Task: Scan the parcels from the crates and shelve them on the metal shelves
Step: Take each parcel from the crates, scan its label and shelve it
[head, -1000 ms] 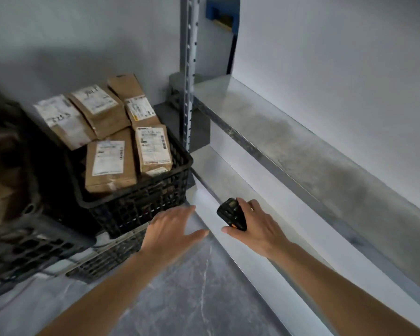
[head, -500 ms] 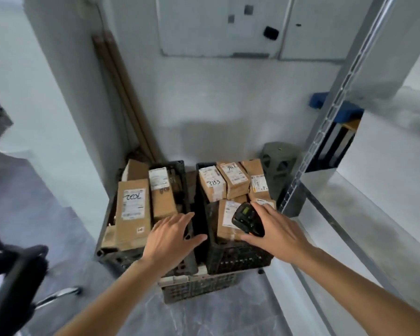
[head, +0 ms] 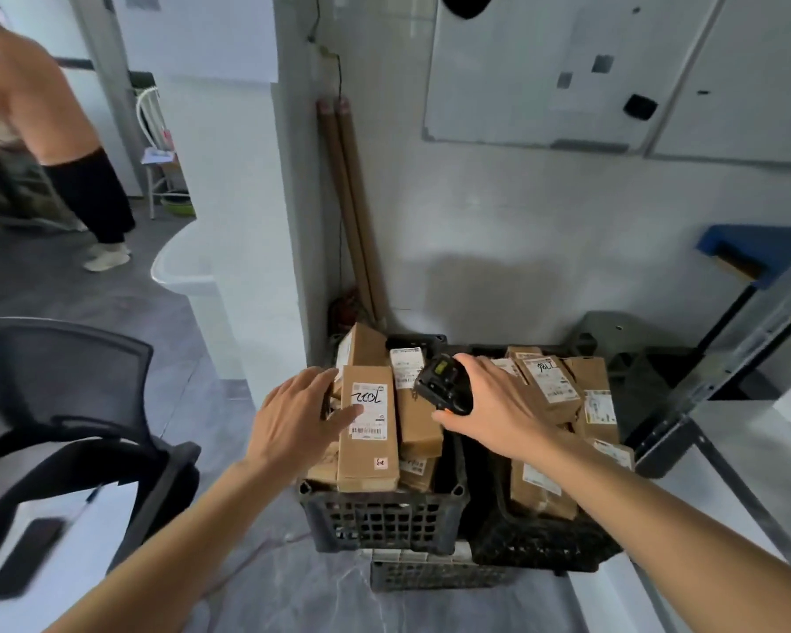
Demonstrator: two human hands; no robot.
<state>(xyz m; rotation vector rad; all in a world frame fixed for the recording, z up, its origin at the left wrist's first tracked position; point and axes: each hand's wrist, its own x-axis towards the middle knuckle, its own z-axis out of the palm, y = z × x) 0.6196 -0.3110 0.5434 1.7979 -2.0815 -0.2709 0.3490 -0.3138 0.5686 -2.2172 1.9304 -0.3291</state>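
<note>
While parcels (head: 368, 427) fill left crate (head: 384, 518) | right crate (head: 544, 545) likewise

— Anything worn on the arms?
— Nothing: both forearms are bare right up to the frame's edge.
— And the hands?
— The left hand (head: 293, 427) and right hand (head: 498, 404) are gloveless.

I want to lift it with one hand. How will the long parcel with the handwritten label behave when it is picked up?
The parcel looks like a stiff cardboard box with straight edges, so it should probably keep its shape. It is long and narrow, so held at one end by the left hand it may tip downward. Its plain cardboard should not be slippery.
</note>
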